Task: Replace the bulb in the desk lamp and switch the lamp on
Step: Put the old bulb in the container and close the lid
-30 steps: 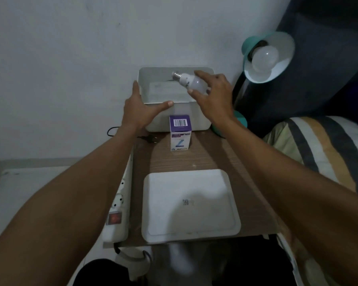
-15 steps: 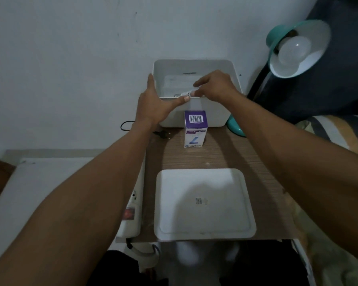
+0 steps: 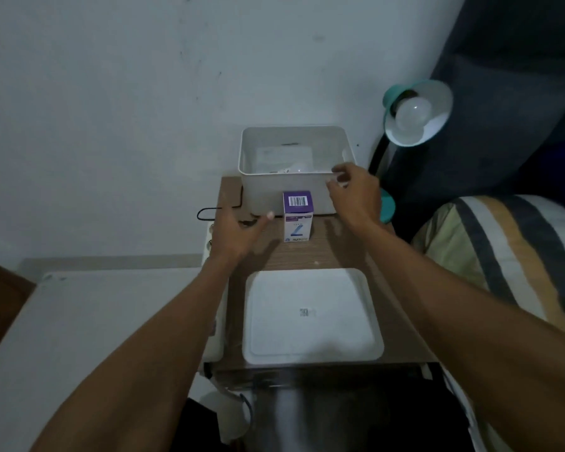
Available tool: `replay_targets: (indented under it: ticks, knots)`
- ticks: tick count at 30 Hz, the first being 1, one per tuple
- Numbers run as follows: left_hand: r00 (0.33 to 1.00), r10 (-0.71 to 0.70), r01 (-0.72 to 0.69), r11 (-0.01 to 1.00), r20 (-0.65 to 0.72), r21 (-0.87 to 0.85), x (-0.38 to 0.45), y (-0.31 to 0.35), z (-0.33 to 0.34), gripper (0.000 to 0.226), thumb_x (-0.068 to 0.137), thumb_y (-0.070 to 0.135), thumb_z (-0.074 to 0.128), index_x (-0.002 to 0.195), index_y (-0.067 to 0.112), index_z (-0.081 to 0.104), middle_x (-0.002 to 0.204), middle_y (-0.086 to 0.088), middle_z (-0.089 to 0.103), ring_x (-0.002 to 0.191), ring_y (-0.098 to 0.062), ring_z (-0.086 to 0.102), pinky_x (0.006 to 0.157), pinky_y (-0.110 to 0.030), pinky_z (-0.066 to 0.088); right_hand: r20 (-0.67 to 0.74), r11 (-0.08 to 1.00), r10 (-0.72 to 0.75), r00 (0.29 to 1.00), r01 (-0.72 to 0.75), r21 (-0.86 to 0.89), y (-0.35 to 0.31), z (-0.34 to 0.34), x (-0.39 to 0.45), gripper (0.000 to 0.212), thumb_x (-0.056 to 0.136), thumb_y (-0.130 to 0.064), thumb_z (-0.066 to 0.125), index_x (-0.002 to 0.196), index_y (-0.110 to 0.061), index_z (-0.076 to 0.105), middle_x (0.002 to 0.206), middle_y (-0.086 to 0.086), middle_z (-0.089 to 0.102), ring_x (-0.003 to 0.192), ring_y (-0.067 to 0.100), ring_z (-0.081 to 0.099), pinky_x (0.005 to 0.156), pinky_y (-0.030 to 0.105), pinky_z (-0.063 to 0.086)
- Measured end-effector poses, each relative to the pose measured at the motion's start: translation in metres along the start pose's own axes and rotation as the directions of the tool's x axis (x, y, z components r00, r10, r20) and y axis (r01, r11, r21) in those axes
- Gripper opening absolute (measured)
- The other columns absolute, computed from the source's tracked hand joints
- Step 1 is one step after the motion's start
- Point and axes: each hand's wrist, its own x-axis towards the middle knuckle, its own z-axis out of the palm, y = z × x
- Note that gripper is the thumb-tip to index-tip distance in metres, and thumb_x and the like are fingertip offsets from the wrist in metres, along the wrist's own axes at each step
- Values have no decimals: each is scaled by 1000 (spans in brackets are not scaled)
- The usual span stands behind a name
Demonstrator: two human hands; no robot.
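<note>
Desk lamp [image 3: 416, 114] at upper right of frame, teal shade tilted toward the camera, unlit white bulb [image 3: 412, 113] screwed into its socket, dark neck dropping behind the right hand to a teal base [image 3: 387, 205] at the table's far right corner. Striped bedding [image 3: 509, 256] at right edge, dark cushion above it. Wooden table [image 3: 402, 327] in centre frame, white wall behind. White tray-like lid [image 3: 312, 316] flat on the near half of the table, small label at its middle. White open bin [image 3: 294, 190] at the far edge of the table against the wall, a second bulb [image 3: 296, 168] lying inside near the front wall, only its pale top visible over the rim. White power strip [image 3: 216, 324] along the table's left edge, mostly hidden by the left forearm, black cord [image 3: 209, 212] looping off past the table's far left corner. Left hand [image 3: 238, 234] lower and left of the bin, over the table's far left part, fingers [image 3: 264, 219] loosely spread, nothing in them. Right hand [image 3: 356, 197] at the bin's front right corner, fingers [image 3: 335, 184] slightly curled and parted just at the rim, holding nothing; actual contact with the rim impossible to tell through blur. Purple and white bulb box [image 3: 298, 216] upright on the table just in front of the bin, between the two hands, barcode on its top face.
</note>
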Motion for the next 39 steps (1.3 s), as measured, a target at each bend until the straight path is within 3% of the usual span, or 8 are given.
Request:
replay_targets:
  ticks: [4,7,11,17,20,25,30,39]
  knots:
    - [987,-90,76,991,131,108,-57,-24,2,108,79,56,83,161,12,28,159,-13,45,143,-33,47,107,-37,43,93,982,169,981,-160,-97,35,-17,-54,30,90,-32,70,118,-20,71,106,4,72,90,20,65,78,26,47]
    - [985,-79,57,988,153,144,-93,-32,0,109,78,55,85,161,10,31,156,-14,50,142,-33,50,111,-41,45,212,947,308,927,-277,-162,63,-25,-100,34,87,-38,72,118,-25,70,112,5,70,97,23,65,89,33,52]
    - [986,-79,53,983,146,175,-131,-34,0,98,72,53,89,150,12,46,142,-8,63,131,-29,60,104,-34,49,244,936,333,911,-287,-206,89,-34,-152,34,86,-35,75,118,-24,70,124,8,67,108,28,65,90,35,53]
    - [971,-157,91,939,178,330,-169,-29,7,110,73,49,91,157,7,32,157,-15,47,143,-34,45,112,-38,40,220,909,398,891,-349,-229,105,-38,-192,50,85,-24,77,133,-21,64,134,10,63,117,28,62,97,32,49]
    - [960,-212,132,919,184,370,-176,-30,10,119,68,53,92,159,7,30,162,-16,38,148,-36,37,118,-43,35,270,916,399,876,-368,-161,107,-39,-198,60,82,-19,79,139,-19,59,139,9,60,121,27,60,100,28,46]
    - [981,-146,92,934,131,346,-183,-29,14,127,61,59,93,159,11,28,159,-17,27,150,-37,26,123,-46,28,348,913,409,844,-383,-143,104,-50,-196,78,75,-40,81,146,-29,51,150,5,51,131,28,51,111,37,41]
    - [997,-29,12,972,69,235,-172,-13,5,112,61,51,96,147,6,41,149,-17,40,140,-37,40,115,-47,43,298,944,326,897,-293,-151,88,-53,-175,84,72,-55,74,149,-38,43,146,8,48,129,32,48,105,48,45]
    - [986,159,-147,965,-39,215,-85,49,-29,99,61,50,96,136,4,51,149,-21,43,140,-39,38,115,-45,39,201,988,142,969,-125,-94,21,-60,-85,81,80,-51,72,151,-24,44,143,17,49,128,38,50,109,45,43]
